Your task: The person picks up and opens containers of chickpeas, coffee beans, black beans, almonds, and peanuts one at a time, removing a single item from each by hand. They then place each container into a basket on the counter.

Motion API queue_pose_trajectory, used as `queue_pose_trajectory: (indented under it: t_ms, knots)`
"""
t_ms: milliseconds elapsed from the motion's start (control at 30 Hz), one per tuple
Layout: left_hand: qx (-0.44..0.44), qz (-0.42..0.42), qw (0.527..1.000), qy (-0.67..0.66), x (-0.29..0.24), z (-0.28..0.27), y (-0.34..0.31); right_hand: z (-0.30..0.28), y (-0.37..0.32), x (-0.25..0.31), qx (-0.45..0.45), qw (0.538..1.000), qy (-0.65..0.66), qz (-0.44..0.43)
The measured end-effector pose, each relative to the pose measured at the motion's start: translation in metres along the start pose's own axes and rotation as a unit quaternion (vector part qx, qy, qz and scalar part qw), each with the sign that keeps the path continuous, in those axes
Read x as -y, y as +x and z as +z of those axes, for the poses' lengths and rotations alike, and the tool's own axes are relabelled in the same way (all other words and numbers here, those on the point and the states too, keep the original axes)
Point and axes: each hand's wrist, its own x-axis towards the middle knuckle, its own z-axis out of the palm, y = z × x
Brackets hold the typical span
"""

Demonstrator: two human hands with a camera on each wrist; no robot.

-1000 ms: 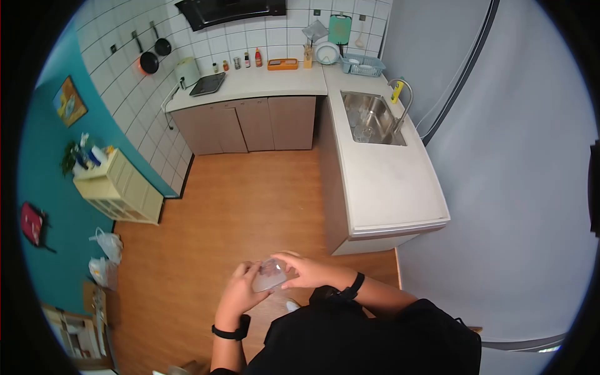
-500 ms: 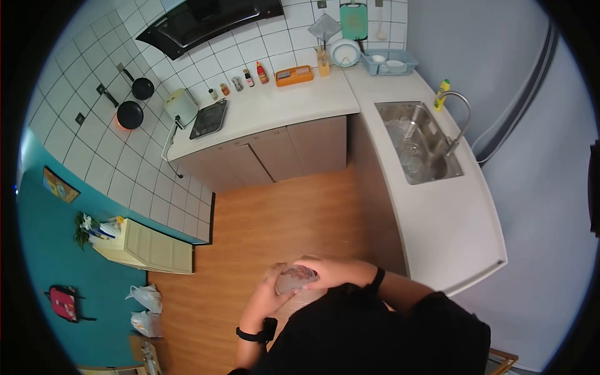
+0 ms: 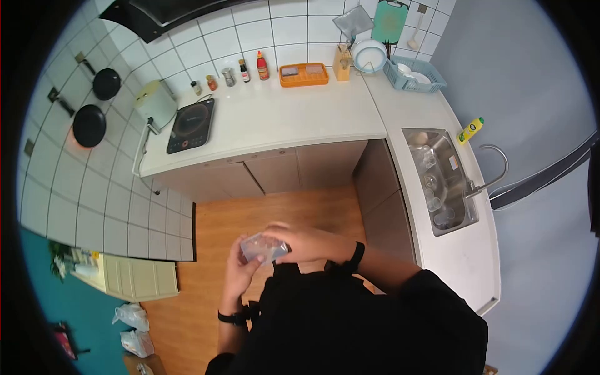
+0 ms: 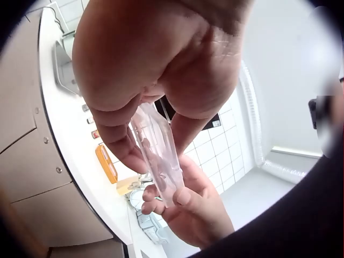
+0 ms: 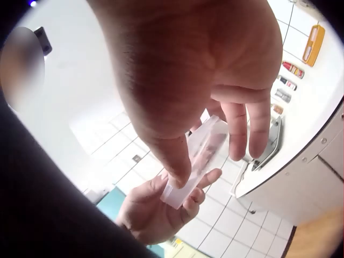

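Observation:
A clear plastic box [image 3: 262,248] is held between both hands in front of the body, above the floor. The left hand [image 3: 240,269] grips its left side, thumb on the near face. On the box's right side the right hand [image 3: 300,242] pinches it between thumb and fingers. In the left wrist view the box [image 4: 159,153] is seen nearly edge-on, translucent, with the right hand [image 4: 196,209] at its lower end. The right wrist view shows the box [image 5: 196,161] tilted, the left hand [image 5: 161,209] below. Its contents cannot be made out.
Ahead runs a white counter [image 3: 275,119] with a black cooktop [image 3: 191,125], bottles and an orange tray [image 3: 304,75]. On the right are a steel sink [image 3: 440,181] holding clear containers, a yellow bottle [image 3: 470,130] and a blue dish rack [image 3: 414,76]. Plastic bags [image 3: 134,328] lie at lower left.
The head view has moved closer to the counter and sink. Both hands have kept hold of the box, which shows at a changed tilt.

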Motion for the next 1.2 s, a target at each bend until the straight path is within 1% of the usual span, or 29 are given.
queue_pose_trajectory:
  t_ms: [33, 67, 100, 167, 233, 300, 333, 367, 400, 433, 467, 500, 533, 667, 733, 767, 800, 867, 900, 933, 967, 1033, 1067, 1100, 1133, 1167, 1200]
  knots:
    - [0.011, -0.008, 1.0, -0.006, -0.008, -0.014, 0.035, -0.014, 0.023, -0.009, -0.023, 1.0, -0.011, 0.011]
    - [0.026, -0.003, 1.0, 0.0, -0.018, -0.025, 0.068, -0.025, 0.044, -0.016, -0.041, 0.998, -0.033, 0.045]
    - [0.04, 0.004, 0.999, 0.007, -0.027, -0.034, 0.1, -0.035, 0.062, -0.02, -0.047, 0.997, -0.034, 0.058]
    - [0.071, 0.013, 0.997, -0.009, -0.045, -0.048, 0.167, -0.064, 0.102, -0.031, -0.125, 0.99, -0.049, 0.053]
    - [0.123, 0.019, 0.991, 0.051, -0.046, -0.063, 0.228, -0.084, 0.129, -0.056, -0.152, 0.986, -0.031, 0.066]
    - [0.157, 0.008, 0.985, 0.068, -0.069, -0.061, 0.275, -0.107, 0.147, -0.068, -0.239, 0.952, 0.002, 0.192]
    - [0.18, -0.002, 0.98, 0.085, -0.086, -0.057, 0.297, -0.121, 0.155, -0.066, -0.279, 0.929, 0.078, 0.23]
    - [0.2, -0.01, 0.975, 0.1, -0.095, -0.052, 0.319, -0.129, 0.161, -0.09, -0.287, 0.926, 0.082, 0.233]
    - [0.205, 0.02, 0.973, 0.1, -0.097, -0.048, 0.341, -0.134, 0.165, -0.127, -0.309, 0.902, 0.181, 0.24]
    - [0.208, 0.015, 0.973, 0.1, -0.098, -0.046, 0.362, -0.143, 0.17, -0.152, -0.326, 0.87, 0.277, 0.245]
    - [0.213, -0.002, 0.97, 0.114, -0.1, -0.043, 0.383, -0.158, 0.177, -0.162, -0.327, 0.868, 0.279, 0.247]
    - [0.216, -0.018, 0.968, 0.127, -0.102, -0.039, 0.404, -0.176, 0.182, -0.172, -0.302, 0.855, 0.329, 0.262]
    - [0.22, -0.037, 0.97, 0.099, -0.102, -0.034, 0.424, -0.194, 0.187, -0.185, -0.273, 0.84, 0.379, 0.276]
    - [0.186, -0.051, 0.979, 0.067, -0.092, -0.022, 0.51, -0.27, 0.218, -0.255, -0.241, 0.827, 0.415, 0.291]
    - [0.116, -0.105, 0.986, 0.054, -0.082, -0.027, 0.548, -0.306, 0.236, -0.294, -0.31, 0.799, 0.414, 0.306]
    - [0.112, -0.114, 0.985, 0.059, -0.071, -0.033, 0.565, -0.325, 0.24, -0.312, -0.306, 0.795, 0.424, 0.308]
    - [0.086, -0.113, 0.982, 0.12, -0.056, -0.042, 0.589, -0.353, 0.247, -0.333, -0.331, 0.788, 0.422, 0.302]
    - [0.044, -0.118, 0.959, 0.253, -0.016, -0.064, 0.63, -0.408, 0.266, -0.385, -0.378, 0.779, 0.404, 0.296]
    - [0.028, -0.149, 0.929, 0.337, 0.002, -0.073, 0.644, -0.431, 0.277, -0.416, -0.4, 0.774, 0.389, 0.301]
    - [0.039, -0.133, 0.893, 0.428, 0.042, -0.092, 0.655, -0.454, 0.292, -0.445, -0.42, 0.77, 0.371, 0.305]
    - [0.051, -0.115, 0.85, 0.512, 0.07, -0.109, 0.662, -0.478, 0.306, -0.473, -0.439, 0.767, 0.35, 0.311]
    - [0.035, -0.172, 0.798, 0.577, 0.071, -0.092, 0.664, -0.517, 0.335, -0.527, -0.453, 0.778, 0.323, 0.292]
    - [0.052, -0.197, 0.794, 0.573, 0.084, -0.092, 0.666, -0.533, 0.352, -0.536, -0.482, 0.767, 0.279, 0.319]
    - [0.058, -0.2, 0.787, 0.581, 0.093, -0.086, 0.666, -0.546, 0.368, -0.549, -0.508, 0.754, 0.234, 0.345]
    - [0.045, -0.237, 0.766, 0.596, 0.102, -0.079, 0.666, -0.56, 0.384, -0.57, -0.503, 0.755, 0.237, 0.349]
    - [0.032, -0.275, 0.743, 0.61, 0.09, -0.059, 0.667, -0.569, 0.399, -0.603, -0.507, 0.765, 0.197, 0.344]
    - [0.033, -0.282, 0.74, 0.61, 0.092, -0.057, 0.668, -0.575, 0.411, -0.619, -0.512, 0.774, 0.158, 0.339]
